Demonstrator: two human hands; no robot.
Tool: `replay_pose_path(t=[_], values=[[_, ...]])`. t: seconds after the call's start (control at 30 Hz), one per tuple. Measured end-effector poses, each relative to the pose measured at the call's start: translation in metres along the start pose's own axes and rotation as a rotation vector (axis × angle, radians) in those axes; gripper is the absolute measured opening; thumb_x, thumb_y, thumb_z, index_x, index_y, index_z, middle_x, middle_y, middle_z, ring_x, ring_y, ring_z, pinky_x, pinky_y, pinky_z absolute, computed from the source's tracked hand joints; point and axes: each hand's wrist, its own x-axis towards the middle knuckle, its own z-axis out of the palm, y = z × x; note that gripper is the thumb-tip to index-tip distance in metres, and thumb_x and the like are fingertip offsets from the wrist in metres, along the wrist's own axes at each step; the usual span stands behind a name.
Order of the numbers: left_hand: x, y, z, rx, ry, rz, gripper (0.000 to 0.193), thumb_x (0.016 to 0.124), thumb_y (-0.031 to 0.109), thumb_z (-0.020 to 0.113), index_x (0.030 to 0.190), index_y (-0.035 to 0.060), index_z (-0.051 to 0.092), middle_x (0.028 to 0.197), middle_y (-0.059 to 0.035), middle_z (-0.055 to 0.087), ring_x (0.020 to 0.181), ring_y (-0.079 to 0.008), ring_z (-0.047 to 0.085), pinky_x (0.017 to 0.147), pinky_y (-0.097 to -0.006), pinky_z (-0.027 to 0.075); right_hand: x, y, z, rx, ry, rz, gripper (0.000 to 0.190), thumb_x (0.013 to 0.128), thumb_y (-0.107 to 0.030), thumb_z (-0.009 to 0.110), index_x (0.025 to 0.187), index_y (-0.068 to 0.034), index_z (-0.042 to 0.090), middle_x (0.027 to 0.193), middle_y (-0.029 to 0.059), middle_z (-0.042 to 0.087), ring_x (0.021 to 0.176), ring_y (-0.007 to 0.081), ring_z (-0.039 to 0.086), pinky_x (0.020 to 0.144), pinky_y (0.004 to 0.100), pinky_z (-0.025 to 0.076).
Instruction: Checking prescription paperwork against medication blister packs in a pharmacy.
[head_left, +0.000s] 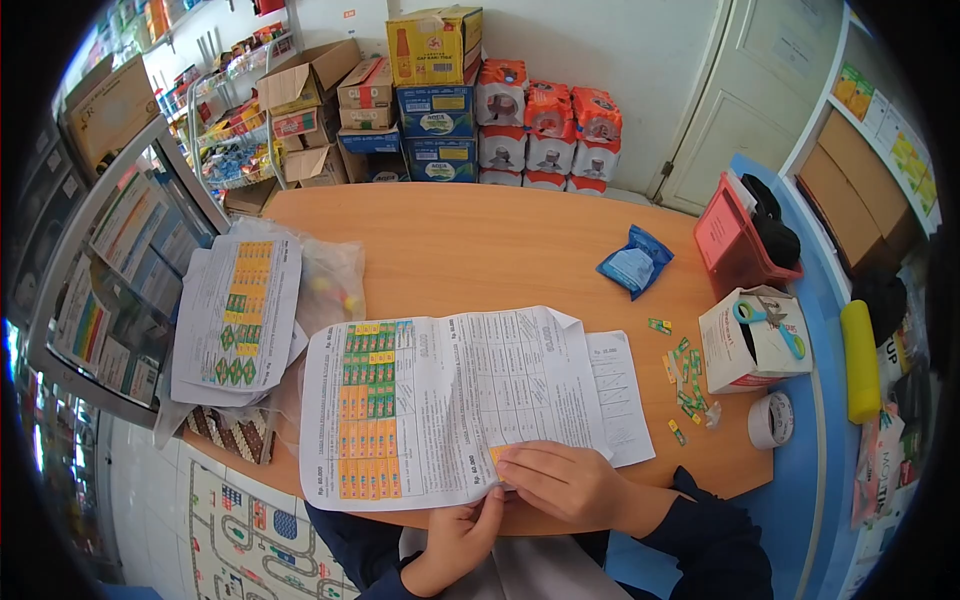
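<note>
A large printed paper sheet (442, 405) lies near the front edge of the wooden table (480, 240), its left half covered with rows of green and orange stickers (367, 420). My left hand (461, 532) grips the sheet's near edge, thumb on top. Above it on the right, my right hand (559, 480) has its fingertips on a small orange piece (497, 454) at the sheet's lower part. Another printed sheet (622, 405) shows beneath at the right. Small green and orange cut pieces (691, 379) are scattered farther right. More stickered sheets (240, 315) are stacked at the left.
At the right stand a white carton (727, 352) with scissors (772, 322) on it, a tape roll (771, 421) and a red basket (720, 225). A blue packet (636, 262) lies farther back. A clear plastic bag (337, 277) and a glass case (112, 277) are at the left.
</note>
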Motion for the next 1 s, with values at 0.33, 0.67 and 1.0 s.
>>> replay_pose_path(t=[0.33, 0.67, 1.0], values=[[0.000, 0.002, 0.004, -0.021, 0.114, -0.021, 0.023, 0.095, 0.005, 0.054, 0.113, -0.0062, 0.063, 0.105, -0.0106, 0.069, 0.095, -0.0132, 0.063, 0.083, -0.0261, 0.050, -0.001, 0.002, 0.001, -0.011, 0.000, -0.025, 0.035, 0.074, -0.008, 0.068, 0.105, 0.008, 0.061, 0.102, 0.0172, 0.063, 0.094, 0.0292, 0.065, 0.078, 0.0332, 0.056], [0.001, 0.007, 0.005, -0.131, 0.015, -0.017, 0.029, 0.098, -0.001, 0.043, 0.125, -0.0115, 0.049, 0.118, -0.0180, 0.060, 0.106, -0.0229, 0.062, 0.092, -0.0345, 0.054, 0.001, 0.001, 0.000, 0.038, 0.025, 0.019, 0.034, 0.074, -0.006, 0.068, 0.103, 0.009, 0.062, 0.100, 0.0173, 0.063, 0.094, 0.0293, 0.065, 0.078, 0.0334, 0.057], [0.001, 0.008, 0.004, -0.162, 0.064, -0.041, 0.031, 0.095, 0.001, 0.055, 0.124, -0.0089, 0.053, 0.117, -0.0127, 0.061, 0.103, -0.0163, 0.061, 0.087, -0.0263, 0.052, -0.001, 0.000, 0.001, 0.010, -0.006, 0.026, 0.035, 0.071, -0.003, 0.071, 0.104, 0.004, 0.066, 0.105, 0.0122, 0.066, 0.097, 0.0267, 0.066, 0.080, 0.0330, 0.057]])
